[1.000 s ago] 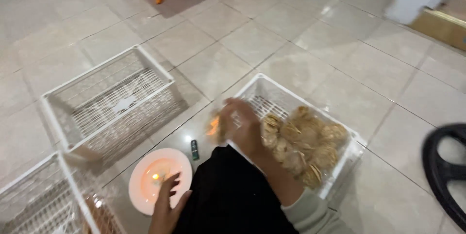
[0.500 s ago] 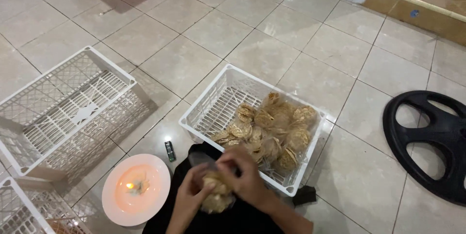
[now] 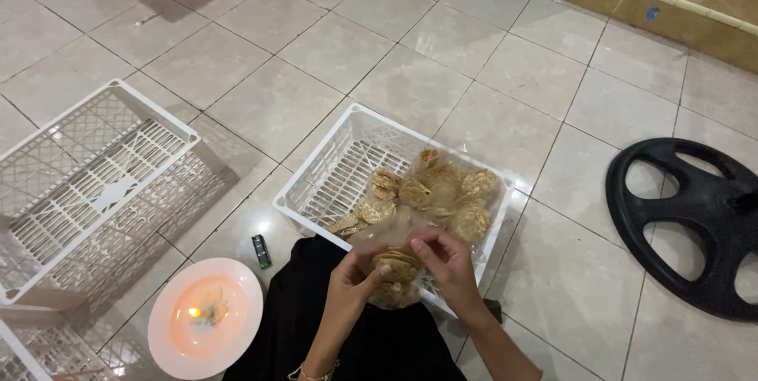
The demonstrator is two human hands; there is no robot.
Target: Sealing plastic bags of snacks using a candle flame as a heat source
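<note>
Right now my left hand and right hand pinch a clear bag of crackers shut over my lap, just near the white crate holding more bags.

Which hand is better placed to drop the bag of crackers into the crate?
Probably right: the right hand pinches the bag of crackers beside the crate; the left hand sits farther back.

We see our hands hemmed in ahead by the white crate of cracker bags. Left, a plate with a lit candle and a lighter crowd the floor, another crate beyond. Right, bare tiles lie open up to the black wheel.
</note>
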